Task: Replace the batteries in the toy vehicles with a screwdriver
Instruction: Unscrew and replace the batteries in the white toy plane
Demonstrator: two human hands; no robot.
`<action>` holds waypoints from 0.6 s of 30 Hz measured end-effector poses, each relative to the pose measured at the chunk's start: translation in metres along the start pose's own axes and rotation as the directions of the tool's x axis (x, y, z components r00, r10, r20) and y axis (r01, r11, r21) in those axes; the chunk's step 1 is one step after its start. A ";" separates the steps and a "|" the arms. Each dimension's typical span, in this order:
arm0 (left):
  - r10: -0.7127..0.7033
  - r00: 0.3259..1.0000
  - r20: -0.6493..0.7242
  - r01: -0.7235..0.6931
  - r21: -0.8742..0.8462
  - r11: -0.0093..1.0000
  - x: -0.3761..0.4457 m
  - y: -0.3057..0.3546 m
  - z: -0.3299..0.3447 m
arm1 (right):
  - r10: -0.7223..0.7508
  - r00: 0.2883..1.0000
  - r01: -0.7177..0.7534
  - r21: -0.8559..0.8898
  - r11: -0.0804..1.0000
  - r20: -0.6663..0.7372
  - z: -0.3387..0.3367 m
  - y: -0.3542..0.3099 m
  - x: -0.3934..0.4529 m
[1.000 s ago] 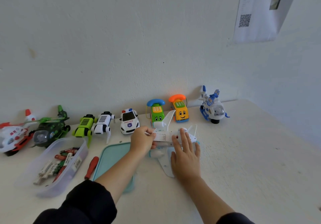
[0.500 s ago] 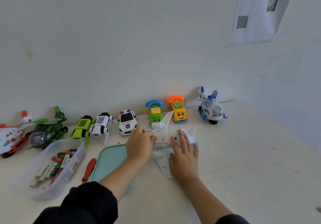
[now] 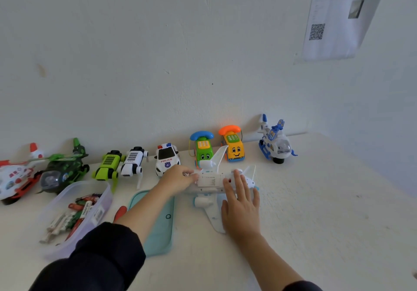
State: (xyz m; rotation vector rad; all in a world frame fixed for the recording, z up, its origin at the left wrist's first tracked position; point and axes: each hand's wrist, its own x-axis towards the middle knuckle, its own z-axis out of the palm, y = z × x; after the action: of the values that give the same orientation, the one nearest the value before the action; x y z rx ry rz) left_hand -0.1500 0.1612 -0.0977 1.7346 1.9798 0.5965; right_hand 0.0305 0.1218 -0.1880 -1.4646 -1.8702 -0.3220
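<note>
I am seeing the white toy plane (image 3: 212, 181) lying belly-up at the middle of the surface (image 3: 327, 211). My left hand (image 3: 178, 179) is pinching its body at 9 o'clock; my right hand (image 3: 241, 202) is pressing flat, fingers spread, on its 3 o'clock end. The red screwdriver (image 3: 120, 212) is lying at 8 o'clock.

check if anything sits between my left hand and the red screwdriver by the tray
Nothing stands in the way on the table, though your own left forearm covers part of the red screwdriver. It lies between the battery container and the teal tray. The left hand first has to let go of the white toy airplane.
</note>
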 end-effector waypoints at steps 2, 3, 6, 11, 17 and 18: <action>-0.002 0.999 0.050 0.005 -0.058 0.998 0.002 -0.003 -0.005 | -0.001 1.000 0.001 0.004 1.000 -0.010 0.000 0.001 0.001; 0.000 0.999 0.053 0.002 -0.050 0.999 0.002 -0.005 -0.005 | -0.002 1.000 0.002 0.004 1.000 -0.016 0.001 0.000 0.000; 0.000 1.000 0.009 -0.001 0.040 0.999 0.003 -0.002 -0.001 | 0.001 1.000 -0.001 -0.013 1.000 -0.026 0.000 -0.001 0.000; 0.036 0.997 -0.063 -0.018 0.269 0.963 -0.007 0.003 0.004 | -0.008 1.000 0.008 -0.020 1.000 -0.010 0.000 0.000 0.000; 0.008 0.999 0.051 -0.014 0.119 0.993 -0.002 -0.003 -0.006 | 0.002 1.000 -0.002 -0.033 0.999 0.001 -0.002 -0.001 0.000; 0.012 0.999 0.050 -0.018 0.111 0.994 -0.001 -0.003 -0.007 | 0.005 1.000 -0.005 -0.029 1.000 0.004 -0.002 -0.001 0.001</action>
State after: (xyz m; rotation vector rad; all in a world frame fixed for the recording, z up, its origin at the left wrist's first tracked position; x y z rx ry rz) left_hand -0.1558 0.1600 -0.0939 1.8131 2.0020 0.4516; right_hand 0.0300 0.1207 -0.1860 -1.4897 -1.8724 -0.3454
